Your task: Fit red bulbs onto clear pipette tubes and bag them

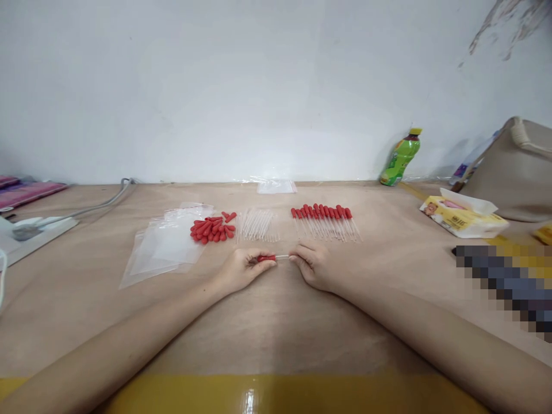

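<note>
Near the middle of the table, my left hand (248, 268) pinches a red rubber bulb (266, 258). A clear thin tube (282, 257) extends from the bulb's right end, and my right hand (311, 265) has its fingers closed on the tube's other end. Behind my left hand lies a pile of loose red bulbs (211, 229). To its right is a group of clear thin tubes (257, 224) without bulbs. Behind my right hand, several tubes with red bulbs on them (323, 213) lie side by side, bulbs toward the wall.
Flat clear bags (166, 241) lie at the left, and another (276, 187) by the wall. A green bottle (402, 158) leans on the wall. At the right are a yellow tissue pack (463, 218), a beige bag (509, 169) and a pixelated dark object (509, 284).
</note>
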{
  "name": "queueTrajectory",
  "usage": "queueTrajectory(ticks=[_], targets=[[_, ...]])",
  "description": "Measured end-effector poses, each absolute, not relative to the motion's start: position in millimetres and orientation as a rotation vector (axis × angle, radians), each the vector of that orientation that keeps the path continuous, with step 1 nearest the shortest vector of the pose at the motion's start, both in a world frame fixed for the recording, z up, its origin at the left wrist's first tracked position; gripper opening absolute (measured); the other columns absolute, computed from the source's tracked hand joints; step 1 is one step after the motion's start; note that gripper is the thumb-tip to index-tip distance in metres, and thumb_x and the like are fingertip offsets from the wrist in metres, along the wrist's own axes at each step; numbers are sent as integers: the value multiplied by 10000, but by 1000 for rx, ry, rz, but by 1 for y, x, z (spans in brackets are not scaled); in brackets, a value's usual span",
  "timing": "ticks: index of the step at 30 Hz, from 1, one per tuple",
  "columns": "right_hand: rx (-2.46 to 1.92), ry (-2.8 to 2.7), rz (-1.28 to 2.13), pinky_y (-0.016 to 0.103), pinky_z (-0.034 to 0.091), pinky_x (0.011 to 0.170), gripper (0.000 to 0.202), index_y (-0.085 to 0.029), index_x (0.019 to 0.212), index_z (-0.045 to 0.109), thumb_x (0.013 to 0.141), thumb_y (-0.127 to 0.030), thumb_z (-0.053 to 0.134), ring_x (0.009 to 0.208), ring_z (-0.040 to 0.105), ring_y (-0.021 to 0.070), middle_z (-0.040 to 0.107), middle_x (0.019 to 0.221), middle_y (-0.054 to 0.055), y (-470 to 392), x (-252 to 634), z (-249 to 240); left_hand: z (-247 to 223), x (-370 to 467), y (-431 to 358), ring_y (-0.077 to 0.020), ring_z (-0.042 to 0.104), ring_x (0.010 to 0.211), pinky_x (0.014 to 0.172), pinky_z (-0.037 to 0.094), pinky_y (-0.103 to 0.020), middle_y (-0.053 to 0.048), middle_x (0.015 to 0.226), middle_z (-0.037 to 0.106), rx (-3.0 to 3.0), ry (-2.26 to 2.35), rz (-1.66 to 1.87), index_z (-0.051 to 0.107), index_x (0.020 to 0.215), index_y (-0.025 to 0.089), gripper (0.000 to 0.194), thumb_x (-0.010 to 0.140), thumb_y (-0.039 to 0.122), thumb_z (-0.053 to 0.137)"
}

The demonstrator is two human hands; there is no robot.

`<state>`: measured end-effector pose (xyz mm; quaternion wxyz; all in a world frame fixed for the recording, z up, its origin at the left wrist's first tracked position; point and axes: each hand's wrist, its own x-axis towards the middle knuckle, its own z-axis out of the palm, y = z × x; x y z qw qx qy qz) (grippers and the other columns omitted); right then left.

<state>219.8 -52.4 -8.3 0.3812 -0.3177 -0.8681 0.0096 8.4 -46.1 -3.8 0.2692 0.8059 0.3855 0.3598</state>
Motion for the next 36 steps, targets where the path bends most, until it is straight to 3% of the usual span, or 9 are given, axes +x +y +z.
queueTrajectory(ticks=[7,14,18,21,27,32,36], targets=[[-896,-2266,-8,223,377,576,270,-150,741,575,887,-225,360,624,482,120,537,685,40,-52,215,-10,-6,9,-45,-156,657,746,713,543,-275,-39,861,703,2203,1017,979,662,903,162,200,770,293,591],[-957,-2383,-29,244,386,675,236,-163,806,592,888,-244,386,734,503,135,556,786,45,-55,222,-2,-1,9,-43,-155,622,783,713,512,-286,-40,882,667,2486,1015,966,620,943,173,176,812,263,543],[-1021,-2334,-55,254,394,683,219,-162,848,607,870,-213,395,748,521,142,576,834,59,-55,230,6,1,8,-42,-181,572,887,786,486,-334,-79,997,590,2619,1073,1059,477,1157,167,388,788,244,568],[-1195,-2127,54,242,402,655,196,-145,805,610,832,-208,426,711,541,138,601,809,62,-44,239,10,1,8,-43,-167,562,853,762,497,-322,-81,1007,553,2585,1102,1071,406,1208,169,457,783,227,562],[-1671,-1668,276,224,381,577,179,-166,597,606,713,-270,517,603,557,142,610,599,18,-2,258,23,4,10,-44,-146,559,774,704,492,-295,-72,956,557,2606,1062,908,548,997,165,192,814,194,501],[-1866,-1625,162,234,350,537,239,-175,462,530,685,-257,500,555,539,152,553,490,24,28,262,22,5,10,-44,-156,549,810,723,475,-299,-72,953,564,2638,1044,915,580,910,163,128,807,173,505],[-1940,-1688,91,243,359,567,235,-178,455,525,676,-257,506,588,549,165,574,517,43,35,262,14,4,10,-43,-149,550,816,729,471,-286,-70,950,566,2642,1017,926,591,887,158,116,807,169,507]])
